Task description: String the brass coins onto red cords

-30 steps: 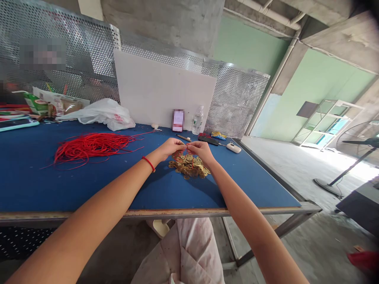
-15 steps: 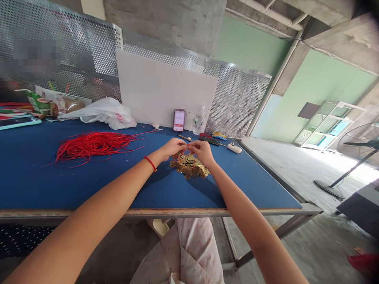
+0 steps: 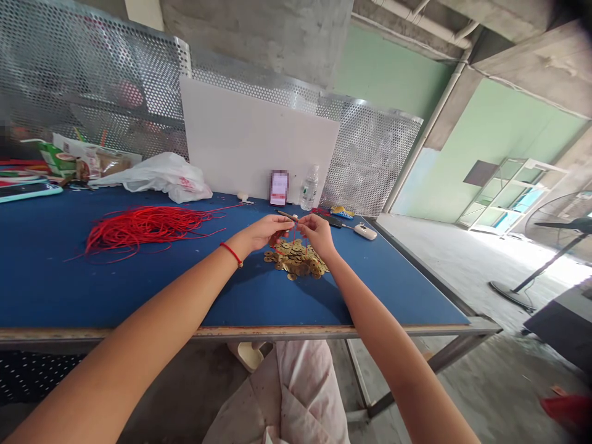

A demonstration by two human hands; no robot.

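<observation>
Red cord point(image 3: 294, 229) stretches pinched between left hand point(image 3: 261, 233) and right hand point(image 3: 317, 237) grips, just above heaped brass coins point(image 3: 296, 260)

Bare forearms point(image 3: 139, 320), a thin red cord bracelet point(image 3: 231, 253) on the left wrist point(image 3: 243, 256).

Pile of coins point(image 3: 296, 260) sits mid-table point(image 3: 139, 296), with the cord bundle point(image 3: 143, 229) off to its left, a plastic bag point(image 3: 169, 182) behind that, a water bottle point(image 3: 309, 188) at the back, and a computer mouse point(image 3: 365, 232) over on the right.
</observation>
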